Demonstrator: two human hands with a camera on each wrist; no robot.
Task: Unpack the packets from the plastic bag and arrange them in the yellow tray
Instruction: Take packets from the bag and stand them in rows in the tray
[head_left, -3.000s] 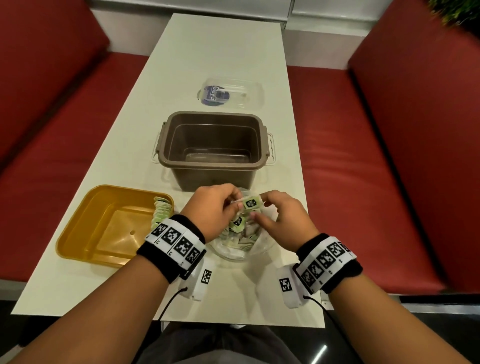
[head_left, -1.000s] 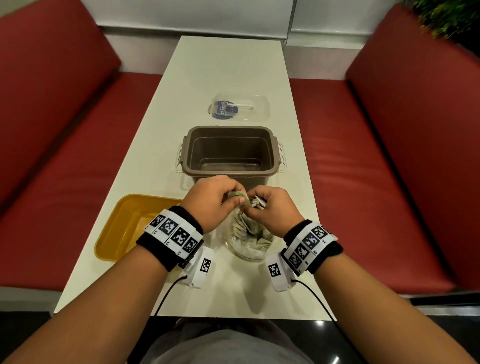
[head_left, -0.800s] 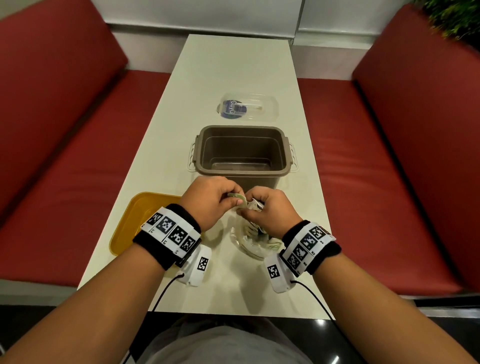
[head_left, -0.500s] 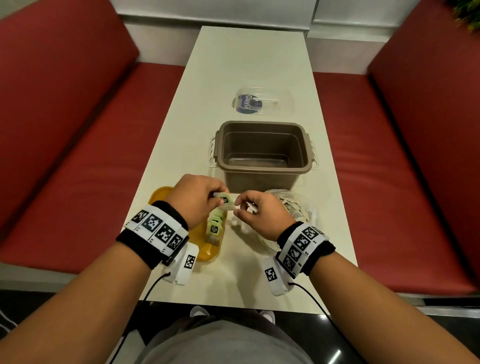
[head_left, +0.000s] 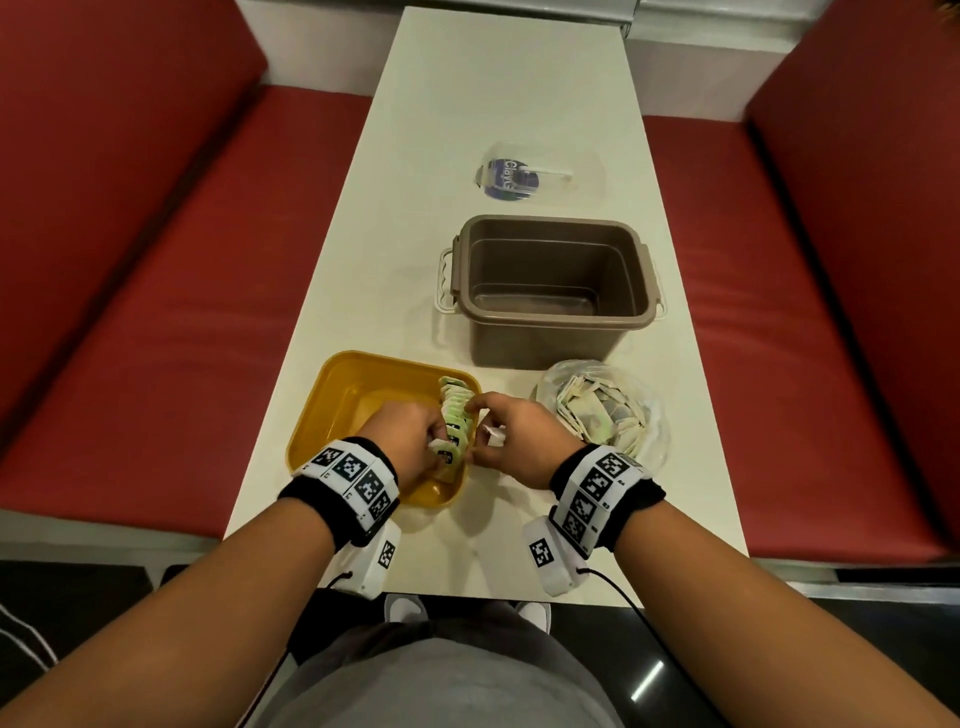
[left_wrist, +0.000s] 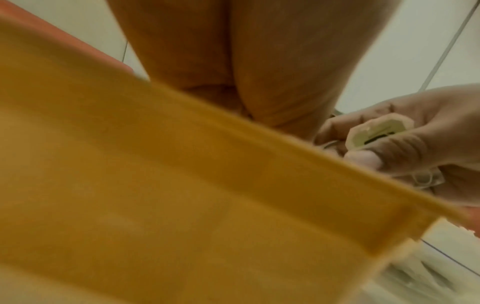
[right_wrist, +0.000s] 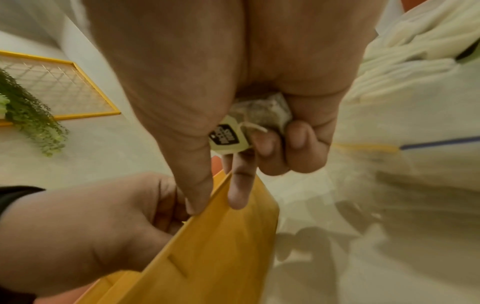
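Head view: the left hand (head_left: 410, 436) pinches a pale green packet (head_left: 444, 452) at the near end of the row in the shallow yellow plastic tray (head_left: 337, 415); the right hand (head_left: 519, 441) curls round a tagged tea packet (right_wrist: 259, 117). Beside them the clear plastic bag (head_left: 602, 410) looks far from empty. Next, seating this packet upright calls for a gentle release.

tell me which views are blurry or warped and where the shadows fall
Head view: sharp, wide-angle bending of the table edges, soft hand shadows beside the yellow tray. Left wrist view: tray wall fills the frame, close and blurred. Right wrist view: packet in the right hand crisp, plastic bag smeared.
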